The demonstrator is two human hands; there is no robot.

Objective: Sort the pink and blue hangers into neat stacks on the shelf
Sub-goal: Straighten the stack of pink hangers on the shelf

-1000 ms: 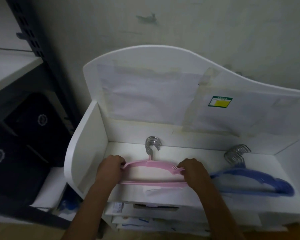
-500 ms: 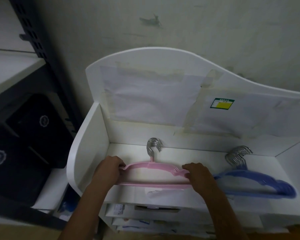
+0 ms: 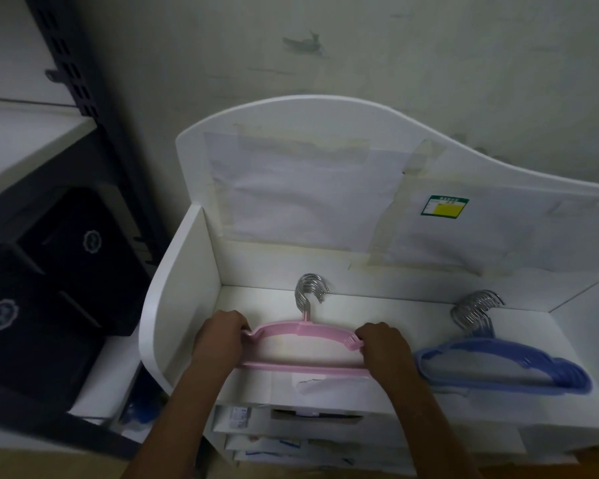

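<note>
Left hand (image 3: 218, 338) and right hand (image 3: 386, 347) each grip an end of the pink hanger stack (image 3: 301, 335) on the white shelf (image 3: 360, 392); squeezing evenly inward should keep the metal hooks (image 3: 310, 288) aligned.

Stained, scuffed pale wall (image 3: 429, 57) behind; dark perforated metal upright (image 3: 70, 60) at left, beside a white ledge (image 3: 21, 140); black boxes (image 3: 66, 257) with pale round emblems below; strip of brownish floor (image 3: 49, 464) along the bottom edge
</note>
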